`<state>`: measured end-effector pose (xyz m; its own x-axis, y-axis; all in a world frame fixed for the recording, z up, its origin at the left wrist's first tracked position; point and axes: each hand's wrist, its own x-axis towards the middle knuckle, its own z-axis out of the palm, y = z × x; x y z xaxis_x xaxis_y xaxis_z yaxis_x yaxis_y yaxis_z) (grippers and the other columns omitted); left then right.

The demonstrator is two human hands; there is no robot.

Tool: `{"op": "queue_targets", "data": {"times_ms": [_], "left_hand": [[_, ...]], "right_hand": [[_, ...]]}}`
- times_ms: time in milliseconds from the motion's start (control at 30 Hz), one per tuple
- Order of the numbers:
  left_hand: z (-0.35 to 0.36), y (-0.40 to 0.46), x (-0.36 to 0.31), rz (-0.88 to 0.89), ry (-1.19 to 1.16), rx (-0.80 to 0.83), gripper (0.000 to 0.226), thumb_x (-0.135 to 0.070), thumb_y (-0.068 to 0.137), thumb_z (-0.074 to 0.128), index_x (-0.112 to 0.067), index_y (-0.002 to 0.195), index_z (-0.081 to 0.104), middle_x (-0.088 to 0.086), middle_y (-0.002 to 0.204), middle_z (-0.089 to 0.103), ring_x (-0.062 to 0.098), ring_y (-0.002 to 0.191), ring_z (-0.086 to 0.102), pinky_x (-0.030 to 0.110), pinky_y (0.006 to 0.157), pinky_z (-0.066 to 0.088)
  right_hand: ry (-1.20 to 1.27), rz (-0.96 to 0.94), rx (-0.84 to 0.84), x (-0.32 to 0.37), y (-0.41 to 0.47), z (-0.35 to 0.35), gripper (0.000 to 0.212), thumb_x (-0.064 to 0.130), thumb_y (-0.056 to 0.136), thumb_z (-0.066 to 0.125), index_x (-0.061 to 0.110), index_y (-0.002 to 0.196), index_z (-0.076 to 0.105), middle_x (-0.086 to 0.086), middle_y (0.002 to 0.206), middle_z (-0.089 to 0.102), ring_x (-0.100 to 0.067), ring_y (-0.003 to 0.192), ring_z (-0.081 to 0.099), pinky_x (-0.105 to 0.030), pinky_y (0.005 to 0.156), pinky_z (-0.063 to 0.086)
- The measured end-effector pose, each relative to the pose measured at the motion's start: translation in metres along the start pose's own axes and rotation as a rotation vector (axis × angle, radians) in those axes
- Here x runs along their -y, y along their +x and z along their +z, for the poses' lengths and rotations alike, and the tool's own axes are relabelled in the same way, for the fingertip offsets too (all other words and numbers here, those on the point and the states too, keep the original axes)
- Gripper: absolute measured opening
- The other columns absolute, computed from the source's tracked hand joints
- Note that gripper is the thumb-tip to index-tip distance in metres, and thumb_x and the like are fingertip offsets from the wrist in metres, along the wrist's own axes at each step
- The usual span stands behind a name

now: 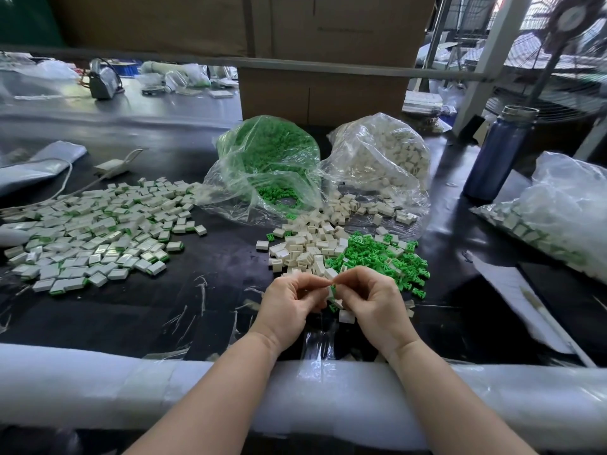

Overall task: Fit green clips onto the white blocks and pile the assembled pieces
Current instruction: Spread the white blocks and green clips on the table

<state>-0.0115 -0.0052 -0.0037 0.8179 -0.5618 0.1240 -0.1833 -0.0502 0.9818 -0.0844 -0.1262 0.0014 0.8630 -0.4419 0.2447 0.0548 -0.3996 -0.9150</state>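
No brand, label or writing is showing clearly enough to read. Beyond the hands, a clear plastic bag (pixel 267 165) is lying open on the black worktop (pixel 210 284), holding green clips and spilling a few at its mouth. Just to its right, a second clear bag (pixel 382 162) is holding white blocks. Farther right of the right hand, a third bag (pixel 555 218) is holding assembled pieces, and a dark blue bottle (pixel 499 152) is standing behind it.

The left hand (pixel 289 303) and right hand (pixel 371 300) are meeting fingertip to fingertip just above the worktop, curled and pinching a white block with a green clip (pixel 332 290) between them; how far the clip is seated cannot be told. Loose white blocks (pixel 305 247) are lying just beyond the hands, loose green clips (pixel 377 254) beyond the right hand. The pile of assembled pieces (pixel 98 231) is spreading well off to the left of the left hand.
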Motion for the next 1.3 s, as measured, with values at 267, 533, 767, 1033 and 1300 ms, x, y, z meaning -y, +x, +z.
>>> {"op": "queue_targets", "data": {"times_ms": [267,533,767,1033,1300], "left_hand": [[0.001,-0.0021,-0.0013,-0.003,-0.01,0.029,0.021,0.005,0.083,0.061,-0.014,0.08,0.069,-0.006,0.075,0.063,-0.006,0.063,0.06,0.011,0.062,0.048],[0.0004,-0.0015,0.0001,-0.007,0.061,0.069,0.017,0.005,0.082,0.062,-0.01,0.081,0.069,-0.004,0.072,0.063,-0.007,0.059,0.057,0.01,0.062,0.047],[-0.0009,-0.0022,-0.0012,0.022,0.112,0.079,0.014,0.004,0.082,0.062,-0.008,0.083,0.07,-0.004,0.073,0.063,0.004,0.068,0.057,0.015,0.07,0.05],[-0.0021,-0.0025,-0.0014,0.053,0.16,0.1,0.013,0.002,0.082,0.063,-0.009,0.083,0.071,-0.005,0.074,0.063,0.005,0.071,0.058,0.015,0.074,0.05],[-0.0017,-0.0033,-0.0009,0.084,0.227,0.136,0.011,0.0,0.08,0.066,-0.009,0.084,0.07,-0.007,0.075,0.062,0.0,0.07,0.056,0.012,0.075,0.047]], "right_hand": [[0.036,0.042,0.031,0.0041,-0.0011,-0.0015,0.023,-0.006,0.079,0.066,0.016,0.082,0.06,-0.018,0.072,0.065,-0.02,0.064,0.058,-0.038,0.066,0.052],[0.002,0.047,0.052,0.0029,-0.0007,-0.0033,0.02,-0.007,0.076,0.069,0.011,0.076,0.062,-0.011,0.078,0.067,-0.019,0.07,0.06,-0.036,0.071,0.055],[0.014,0.069,0.073,0.0018,-0.0005,-0.0038,0.02,-0.007,0.076,0.068,0.012,0.075,0.062,-0.002,0.071,0.065,-0.009,0.066,0.059,-0.024,0.067,0.053],[0.03,0.077,0.108,0.0018,-0.0004,-0.0059,0.021,-0.01,0.076,0.067,0.011,0.076,0.062,0.0,0.072,0.064,-0.004,0.064,0.059,-0.016,0.063,0.048],[0.011,0.07,0.12,0.0015,-0.0009,-0.0061,0.02,-0.009,0.076,0.068,0.011,0.076,0.062,-0.012,0.076,0.066,-0.019,0.069,0.059,-0.036,0.07,0.053]]}}
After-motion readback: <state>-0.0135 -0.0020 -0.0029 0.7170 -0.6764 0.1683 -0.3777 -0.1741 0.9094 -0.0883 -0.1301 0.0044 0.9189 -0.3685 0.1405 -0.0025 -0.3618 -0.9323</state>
